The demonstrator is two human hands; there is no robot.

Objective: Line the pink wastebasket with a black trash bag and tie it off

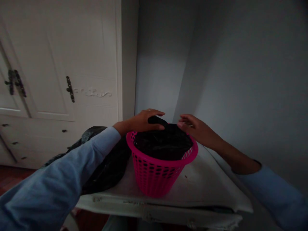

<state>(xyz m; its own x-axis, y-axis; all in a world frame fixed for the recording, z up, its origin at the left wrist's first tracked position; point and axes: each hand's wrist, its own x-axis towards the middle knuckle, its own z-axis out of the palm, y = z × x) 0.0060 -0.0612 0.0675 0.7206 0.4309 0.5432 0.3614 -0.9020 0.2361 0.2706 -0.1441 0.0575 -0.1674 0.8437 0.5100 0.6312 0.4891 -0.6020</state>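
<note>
A bright pink plastic basket with rows of holes stands upright on a white table. Inside its rim lies a black plastic bag, with part of it rising at the far side. My left hand is over the rim's far left, thumb and fingers apart, with black plastic between them. At the far right of the rim, my right hand has its fingers curled and its thumb against the edge of the bag. Its grip looks like a loose pinch, and the fingertips are partly hidden.
More black plastic lies heaped on the table left of the basket, partly under my left forearm. The white table reaches the grey wall on the right. A white wardrobe with dark handles stands behind on the left.
</note>
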